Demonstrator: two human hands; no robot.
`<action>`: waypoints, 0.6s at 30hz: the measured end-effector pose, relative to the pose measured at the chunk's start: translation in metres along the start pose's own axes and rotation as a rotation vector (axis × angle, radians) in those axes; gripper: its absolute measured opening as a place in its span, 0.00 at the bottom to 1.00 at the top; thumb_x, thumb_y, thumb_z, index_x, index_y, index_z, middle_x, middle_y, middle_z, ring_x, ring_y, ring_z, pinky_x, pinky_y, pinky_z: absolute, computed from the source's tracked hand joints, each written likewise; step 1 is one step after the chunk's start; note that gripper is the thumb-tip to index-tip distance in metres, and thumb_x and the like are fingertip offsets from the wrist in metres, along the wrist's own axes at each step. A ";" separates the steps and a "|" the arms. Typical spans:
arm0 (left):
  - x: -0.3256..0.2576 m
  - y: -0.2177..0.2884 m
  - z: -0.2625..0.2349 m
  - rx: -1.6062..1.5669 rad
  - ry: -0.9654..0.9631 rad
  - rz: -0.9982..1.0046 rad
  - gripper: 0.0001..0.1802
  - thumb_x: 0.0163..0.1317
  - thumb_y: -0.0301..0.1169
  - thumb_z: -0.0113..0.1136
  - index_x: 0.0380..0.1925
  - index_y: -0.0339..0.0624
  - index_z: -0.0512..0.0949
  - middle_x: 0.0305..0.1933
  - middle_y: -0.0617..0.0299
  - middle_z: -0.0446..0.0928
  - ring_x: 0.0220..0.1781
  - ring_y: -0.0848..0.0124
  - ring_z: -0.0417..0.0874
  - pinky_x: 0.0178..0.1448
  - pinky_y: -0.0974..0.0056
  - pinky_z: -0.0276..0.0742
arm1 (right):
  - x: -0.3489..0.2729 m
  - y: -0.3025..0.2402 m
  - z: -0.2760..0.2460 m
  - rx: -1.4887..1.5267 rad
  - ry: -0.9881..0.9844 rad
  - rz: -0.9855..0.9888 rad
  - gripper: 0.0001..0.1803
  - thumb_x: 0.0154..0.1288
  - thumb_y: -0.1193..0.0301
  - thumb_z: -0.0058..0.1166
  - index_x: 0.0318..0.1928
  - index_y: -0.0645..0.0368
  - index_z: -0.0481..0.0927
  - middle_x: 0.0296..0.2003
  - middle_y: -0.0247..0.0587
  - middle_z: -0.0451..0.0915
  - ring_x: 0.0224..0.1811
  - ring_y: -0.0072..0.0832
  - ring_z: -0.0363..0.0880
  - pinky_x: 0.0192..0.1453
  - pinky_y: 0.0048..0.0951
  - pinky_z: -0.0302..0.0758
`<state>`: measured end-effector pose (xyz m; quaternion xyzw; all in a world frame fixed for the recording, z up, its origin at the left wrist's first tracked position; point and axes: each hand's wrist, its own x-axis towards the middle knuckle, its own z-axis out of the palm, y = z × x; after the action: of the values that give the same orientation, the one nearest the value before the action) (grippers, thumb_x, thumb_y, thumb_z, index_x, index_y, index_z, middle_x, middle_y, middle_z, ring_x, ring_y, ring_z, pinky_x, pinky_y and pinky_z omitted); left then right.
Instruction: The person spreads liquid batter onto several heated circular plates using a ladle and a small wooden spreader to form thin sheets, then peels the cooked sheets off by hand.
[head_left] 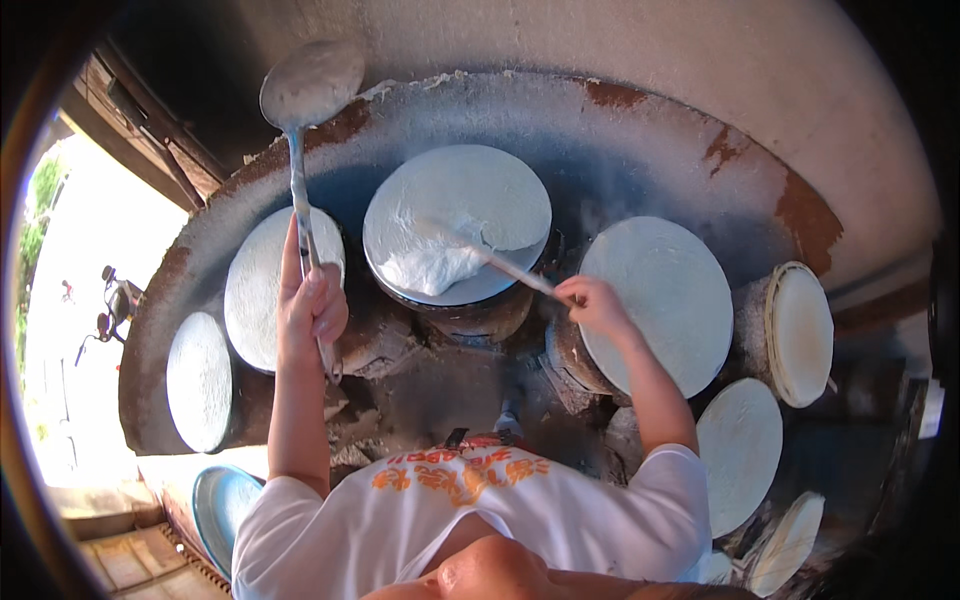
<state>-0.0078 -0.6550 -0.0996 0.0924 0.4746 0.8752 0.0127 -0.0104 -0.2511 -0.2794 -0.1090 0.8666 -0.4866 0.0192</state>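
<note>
My left hand [315,305] is shut on the long handle of a metal ladle [310,85], whose batter-coated bowl is raised over the far rim of the stove. My right hand [590,300] grips a thin flat stick [495,262] that reaches onto the middle round steamer top [500,195]. The stick's tip lies under a thin white sheet [430,265], which is bunched and folded at the near left of that top.
Several more round white steamer tops stand along the curved clay stove [640,130]: two at the left [262,290] and one at the right [665,300]. A round lid [800,330] leans at the far right. A blue basin [220,500] sits low left. Daylight and a motorbike [110,305] show at the left.
</note>
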 end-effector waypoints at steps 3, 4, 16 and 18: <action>-0.043 0.036 -0.057 -0.001 -0.154 0.040 0.39 0.65 0.28 0.54 0.71 0.56 0.46 0.19 0.70 0.58 0.11 0.85 0.57 0.11 0.78 0.55 | -0.020 -0.057 0.078 0.115 0.062 0.020 0.16 0.46 0.83 0.57 0.40 0.61 0.83 0.43 0.37 0.81 0.39 0.23 0.81 0.43 0.24 0.76; -0.056 0.044 -0.073 0.025 -0.117 0.040 0.40 0.64 0.26 0.54 0.71 0.57 0.46 0.20 0.70 0.58 0.11 0.86 0.56 0.12 0.79 0.54 | -0.020 -0.084 0.123 0.306 0.154 0.185 0.13 0.51 0.80 0.59 0.40 0.62 0.82 0.46 0.37 0.81 0.36 0.18 0.79 0.38 0.21 0.74; -0.126 0.085 -0.090 -0.068 -0.123 -0.007 0.39 0.65 0.26 0.52 0.71 0.58 0.45 0.19 0.69 0.60 0.10 0.84 0.56 0.11 0.77 0.53 | -0.034 -0.162 0.359 1.320 0.423 0.546 0.19 0.67 0.67 0.52 0.58 0.42 0.68 0.25 0.27 0.69 0.17 0.15 0.64 0.17 0.18 0.61; -0.124 0.079 -0.096 -0.040 -0.159 0.011 0.39 0.65 0.26 0.52 0.71 0.57 0.45 0.19 0.69 0.60 0.10 0.84 0.56 0.11 0.77 0.53 | -0.041 -0.164 0.340 1.348 0.532 0.584 0.20 0.66 0.70 0.53 0.57 0.41 0.70 0.24 0.26 0.69 0.16 0.15 0.63 0.16 0.17 0.59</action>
<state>0.1025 -0.7914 -0.1031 0.1640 0.4542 0.8744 0.0474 0.1045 -0.6106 -0.3219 0.2789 0.3532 -0.8930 0.0001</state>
